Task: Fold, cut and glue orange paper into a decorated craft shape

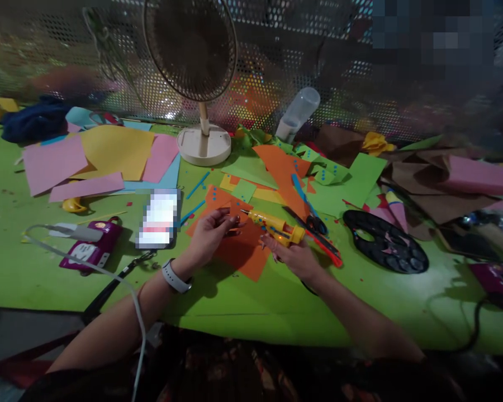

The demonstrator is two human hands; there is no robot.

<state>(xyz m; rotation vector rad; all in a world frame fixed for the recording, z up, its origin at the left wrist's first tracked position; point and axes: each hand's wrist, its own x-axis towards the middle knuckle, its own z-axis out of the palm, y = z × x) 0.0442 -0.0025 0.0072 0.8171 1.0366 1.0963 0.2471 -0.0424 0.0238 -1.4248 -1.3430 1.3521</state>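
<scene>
currently, the right hand (297, 258) has its grip wrapped round the handle of a yellow glue gun (272, 223), held above an orange sheet (254, 265) with the nozzle pointing towards the left hand (212, 233). the left hand's grip is nearly closed, fingers bent and the thumb near them, just beside the nozzle; whether it pinches anything is too blurred to tell. a pale wristband (176, 276) circles the left wrist.

the orange sheet lies on the green counter (218, 306), partly under both hands. a phone (158, 219), its screen blurred, lies to the left, and beyond it sits a purple box (113, 237) with a white plug (79, 231) on top. right of the glue gun lie scissors (317, 224) and a red-edged cutter (327, 249), then a black palette (385, 243). farther back, a fan (204, 146) stands between pink and yellow sheets (113, 151) on the left and a tilted plastic bottle (298, 111).
</scene>
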